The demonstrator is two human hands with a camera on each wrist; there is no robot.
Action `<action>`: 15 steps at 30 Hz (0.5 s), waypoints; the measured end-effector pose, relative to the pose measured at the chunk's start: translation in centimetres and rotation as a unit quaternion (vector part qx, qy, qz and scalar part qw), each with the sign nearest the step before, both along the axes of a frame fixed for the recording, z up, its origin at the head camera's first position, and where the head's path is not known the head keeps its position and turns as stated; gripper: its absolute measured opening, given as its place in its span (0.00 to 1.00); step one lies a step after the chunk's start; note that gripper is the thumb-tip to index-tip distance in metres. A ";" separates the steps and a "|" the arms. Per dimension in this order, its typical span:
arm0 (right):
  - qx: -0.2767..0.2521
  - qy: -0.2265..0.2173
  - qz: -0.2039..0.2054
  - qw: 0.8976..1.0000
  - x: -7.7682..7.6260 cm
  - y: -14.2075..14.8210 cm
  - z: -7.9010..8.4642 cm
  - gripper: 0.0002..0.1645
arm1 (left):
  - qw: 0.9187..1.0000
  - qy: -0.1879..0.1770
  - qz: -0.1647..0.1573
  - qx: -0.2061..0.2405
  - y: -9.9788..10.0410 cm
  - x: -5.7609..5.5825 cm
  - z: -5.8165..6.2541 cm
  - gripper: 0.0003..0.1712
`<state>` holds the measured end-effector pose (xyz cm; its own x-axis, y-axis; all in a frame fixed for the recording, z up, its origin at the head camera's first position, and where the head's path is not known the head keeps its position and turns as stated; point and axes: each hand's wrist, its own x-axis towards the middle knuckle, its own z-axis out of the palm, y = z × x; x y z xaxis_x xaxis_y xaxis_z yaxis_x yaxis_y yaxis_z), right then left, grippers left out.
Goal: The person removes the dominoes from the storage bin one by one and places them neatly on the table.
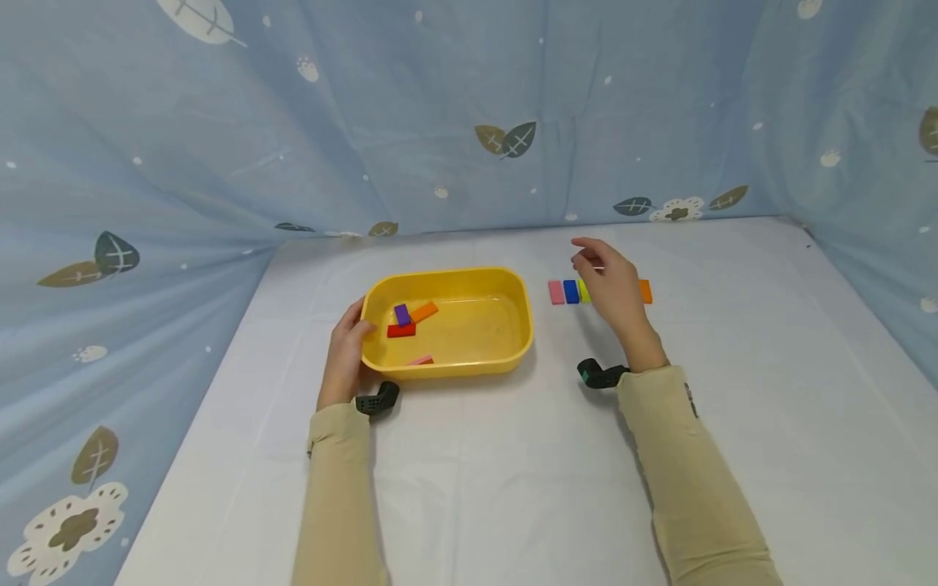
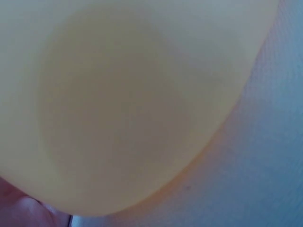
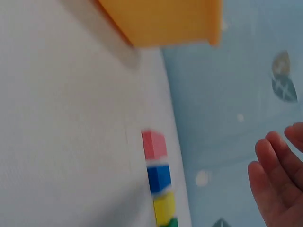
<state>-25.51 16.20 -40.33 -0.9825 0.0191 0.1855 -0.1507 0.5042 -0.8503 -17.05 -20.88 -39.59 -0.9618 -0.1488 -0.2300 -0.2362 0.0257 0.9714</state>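
My left hand [image 1: 343,352] grips the left end of a yellow plastic tub [image 1: 469,370], its thumb over the rim. Inside the tub lie a purple block [image 1: 402,315], an orange block [image 1: 424,312], a red block [image 1: 401,331] and a pink block [image 1: 421,360]. Above a row of small blocks to the tub's right hovers my right hand [image 1: 614,291], fingers slightly bent with nothing seen between them. The row shows a pink block [image 1: 556,292], a blue block [image 1: 571,291], a yellow block [image 3: 164,208], a bit of green [image 3: 169,222] and an orange block [image 1: 645,291]; my hand hides its middle.
A white cloth [image 1: 469,488] covers the table. Behind it and at both sides hangs a blue curtain [image 1: 410,106] with leaf and flower prints. A black wrist camera [image 1: 379,399] sits below the tub's left corner, another wrist camera [image 1: 597,374] below the row.
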 end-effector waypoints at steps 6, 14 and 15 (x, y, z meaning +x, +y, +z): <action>0.021 0.024 0.050 0.998 2.0 -3.3 2.1 0.20 | 1.000 0.000 0.000 0.001 0.0 0.0 0.0 0.32; 0.056 0.041 0.116 0.991 2.8 -6.4 2.2 0.20 | 1.000 0.014 0.012 0.004 -0.8 -1.0 -1.9 0.31; 0.059 0.038 0.124 0.990 2.9 -6.8 2.1 0.20 | 1.000 0.017 0.013 0.004 -1.0 -1.1 -2.3 0.30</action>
